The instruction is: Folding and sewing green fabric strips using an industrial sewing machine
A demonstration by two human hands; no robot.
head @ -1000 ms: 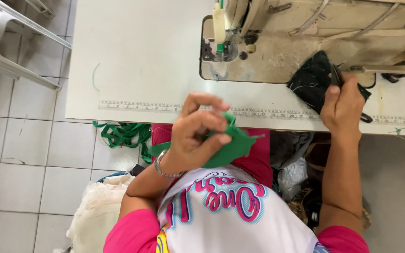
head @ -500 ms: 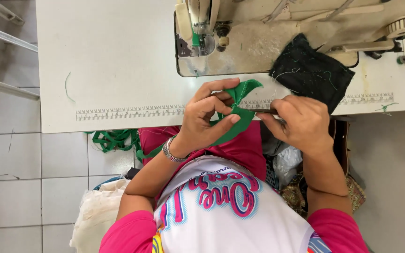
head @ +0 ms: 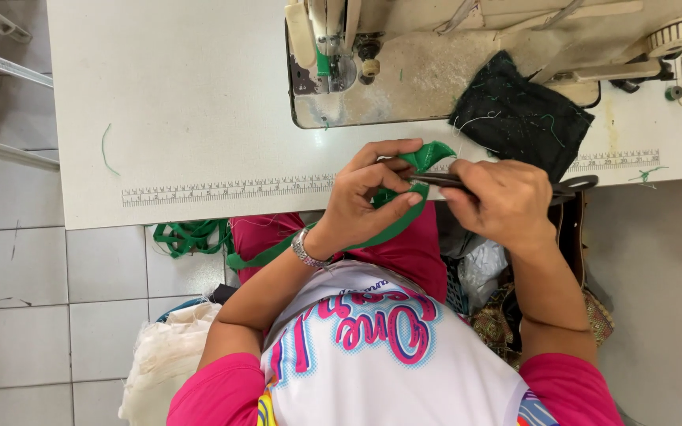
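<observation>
My left hand (head: 369, 193) pinches a small piece of green fabric (head: 428, 155) at the near edge of the white sewing table (head: 191, 110). A green strip trails from it down over my lap. My right hand (head: 499, 201) grips black scissors (head: 570, 187), blades pointing left and touching the green piece between my hands. A black cloth (head: 518, 118) lies on the table just beyond my right hand. The sewing machine (head: 467, 47) stands at the far side, its needle area (head: 333, 59) above my left hand.
A printed ruler strip (head: 222, 191) runs along the table's near edge. Green strips (head: 187, 237) pile on the tiled floor at left, beside a white sack (head: 163, 363). A metal frame (head: 1, 63) stands at far left. Bags (head: 483, 276) sit under the table at right.
My right hand left the black cloth, came back toward me with the scissors and met the green piece. My left hand lifted the green fabric up to the table edge.
</observation>
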